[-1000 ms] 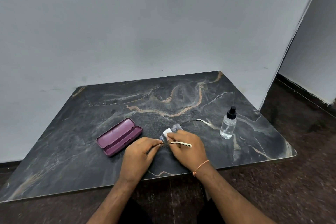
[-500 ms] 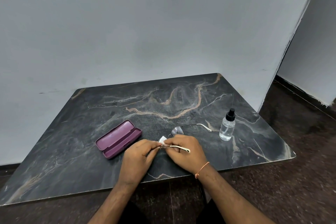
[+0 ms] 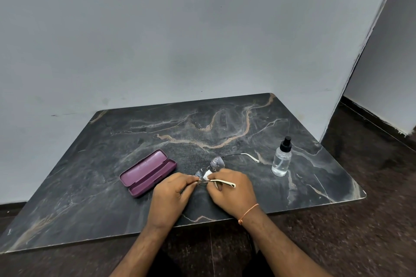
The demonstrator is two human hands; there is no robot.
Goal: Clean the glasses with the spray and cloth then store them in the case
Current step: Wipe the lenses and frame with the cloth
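Purple case lies open, nothing in it, left of the fingers; left hand pinches the glasses, right hand pinches a white cloth on a lens; clear liquid in the spray bottle further right.

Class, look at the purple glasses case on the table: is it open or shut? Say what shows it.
Open. The purple case lies with its lid folded back flat on the table, both hollow halves facing up, nothing inside.

My table is black marble, streaked with white and tan veins. The open case is plum purple inside and out. The glasses have clear lenses and cream temple tips. The cloth is white. The spray bottle is clear with a black cap. An orange thread circles my right wrist. The wall is pale grey.
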